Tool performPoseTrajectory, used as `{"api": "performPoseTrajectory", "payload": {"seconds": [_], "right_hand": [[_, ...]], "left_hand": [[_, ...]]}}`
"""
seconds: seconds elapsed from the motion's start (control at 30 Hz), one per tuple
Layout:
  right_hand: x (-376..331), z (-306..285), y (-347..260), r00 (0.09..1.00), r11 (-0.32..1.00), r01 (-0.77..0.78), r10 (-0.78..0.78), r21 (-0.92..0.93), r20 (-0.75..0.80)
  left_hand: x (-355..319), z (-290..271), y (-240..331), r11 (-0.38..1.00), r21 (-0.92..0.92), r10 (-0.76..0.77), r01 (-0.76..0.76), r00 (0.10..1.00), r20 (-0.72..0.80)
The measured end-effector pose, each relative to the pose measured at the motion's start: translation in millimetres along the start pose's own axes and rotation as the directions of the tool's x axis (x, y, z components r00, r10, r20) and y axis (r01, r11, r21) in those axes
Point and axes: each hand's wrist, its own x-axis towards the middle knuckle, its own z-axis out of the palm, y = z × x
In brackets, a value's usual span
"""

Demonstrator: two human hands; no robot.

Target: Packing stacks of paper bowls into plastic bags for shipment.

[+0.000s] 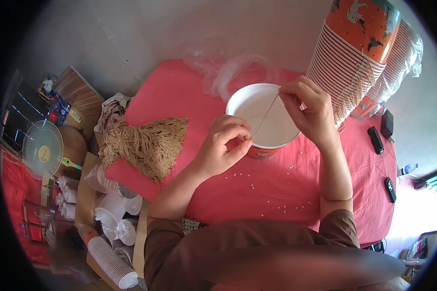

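The left hand (224,145) and right hand (308,109) each pinch one end of a thin string (265,118), pulled tight over the cup (257,97); the string looks light and floppy, so the ends are the best grip; the cup looks empty; more string lies in a pile (148,143) to the left.

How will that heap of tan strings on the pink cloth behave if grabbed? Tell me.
The heap of tan strings would probably be floppy, since its strands lie limp and fanned out on the pink cloth. It looks light for its size. One end seems bunched together, so it may lift as a bundle, though loose strands could trail.
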Motion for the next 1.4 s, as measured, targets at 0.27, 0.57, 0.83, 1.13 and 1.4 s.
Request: {"api": "performPoseTrajectory", "payload": {"seconds": [0.27, 0.57, 0.83, 1.13, 1.4], "right_hand": [[3, -8, -3, 0.997, 0.999, 0.043, -0.043, -0.004, 0.069], [3, -28, -7, 0.973, 0.999, 0.026, -0.017, -0.037, 0.229], [2, -51, -19, 0.930, 0.998, 0.052, -0.057, 0.024, 0.362], [-10, -74, -40, 0.785, 0.993, 0.122, -0.096, 0.000, 0.612], [2, -82, -25, 0.825, 0.994, 0.039, -0.090, 0.103, 0.559]], "left_hand": [[6, -10, -2, 0.976, 0.210, 0.052, -0.060, 0.998, 0.044], [4, -16, -36, 0.994, 0.108, 0.048, -0.034, 0.991, -0.122], [-5, -16, -49, 0.925, -0.322, -0.275, 0.200, 0.939, -0.205], [4, -17, -36, 0.555, -0.803, -0.424, 0.217, 0.904, -0.048], [3, -6, -64, 0.198, -0.918, -0.404, 0.343, 0.882, 0.242]]}}
